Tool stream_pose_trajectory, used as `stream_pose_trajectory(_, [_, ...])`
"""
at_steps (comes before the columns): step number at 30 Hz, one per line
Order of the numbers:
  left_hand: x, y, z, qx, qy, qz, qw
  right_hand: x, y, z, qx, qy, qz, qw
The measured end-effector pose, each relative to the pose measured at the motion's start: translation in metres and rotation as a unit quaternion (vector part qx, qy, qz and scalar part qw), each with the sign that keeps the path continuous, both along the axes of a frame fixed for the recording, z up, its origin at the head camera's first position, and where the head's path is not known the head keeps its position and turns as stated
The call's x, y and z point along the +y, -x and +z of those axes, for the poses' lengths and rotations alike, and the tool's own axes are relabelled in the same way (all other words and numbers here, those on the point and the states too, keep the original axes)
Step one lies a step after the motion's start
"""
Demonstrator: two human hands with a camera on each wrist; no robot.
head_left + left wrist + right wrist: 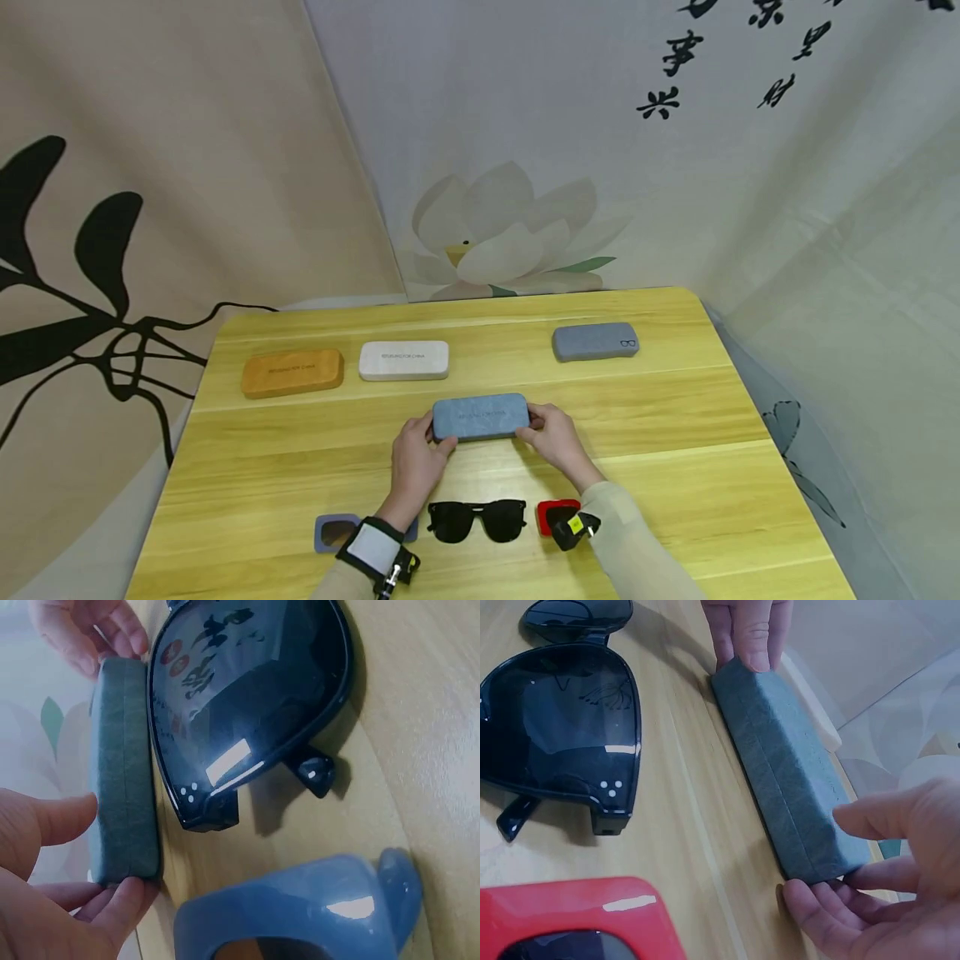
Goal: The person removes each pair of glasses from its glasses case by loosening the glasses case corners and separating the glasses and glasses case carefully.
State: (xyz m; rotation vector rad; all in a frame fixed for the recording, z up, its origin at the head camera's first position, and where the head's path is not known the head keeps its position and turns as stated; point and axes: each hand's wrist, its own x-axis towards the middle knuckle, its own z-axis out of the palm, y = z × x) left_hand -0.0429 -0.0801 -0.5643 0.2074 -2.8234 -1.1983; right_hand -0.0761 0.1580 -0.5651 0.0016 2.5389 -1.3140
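A blue glasses case [482, 417] lies closed and lengthwise at the middle of the table. My left hand [416, 465] grips its left end, thumb near the front edge and fingers round the end. At the opposite end, my right hand [557, 437] holds the case between thumb and fingers. In the right wrist view the case [780, 772] sits low at the wood, with fingertips at its bottom edge. Closer to me are black sunglasses [452, 522], with blue-framed sunglasses [300, 900] partly behind my left wrist and red-framed sunglasses [577, 907] by my right wrist.
Along the back of the wooden table [712, 500] stand more closed cases: an orange one [292, 373], a white one [403, 361] and a grey-blue one [596, 342]. Printed cloth [510, 100] hangs behind and at both sides. Each wrist carries a strapped-on device.
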Motion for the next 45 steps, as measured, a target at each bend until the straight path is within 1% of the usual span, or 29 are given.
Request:
stream_pose_trajectory(4, [0.001, 0.0, 0.001, -0.001, -0.01, 0.002, 0.9999, 0.0, -0.002, 0.001, 0.0, 0.003, -0.004, 1.0])
stream_pose_trajectory(12, [0.004, -0.003, 0.004, 0.012, -0.02, -0.007, 0.9997, 0.005, -0.007, 0.005, -0.001, 0.0, 0.0, 1.0])
stream_pose_trajectory(21, [0.007, -0.004, 0.005, 0.015, -0.024, -0.012, 0.9995, 0.01, -0.009, 0.008, 0.013, -0.002, 0.001, 1.0])
stream_pose_trajectory(28, [0.01, -0.006, 0.009, 0.009, -0.028, -0.019, 0.9994, 0.014, -0.011, 0.01, 0.013, 0.0, -0.006, 1.0])
stream_pose_trajectory(36, [0.013, -0.009, 0.01, 0.009, -0.028, -0.026, 0.9992, 0.018, -0.014, 0.012, 0.012, -0.001, -0.008, 1.0])
stream_pose_trajectory(45, [0.019, -0.013, 0.017, 0.017, -0.034, -0.039, 0.9985, 0.026, -0.019, 0.015, 0.009, 0.007, -0.017, 1.0])
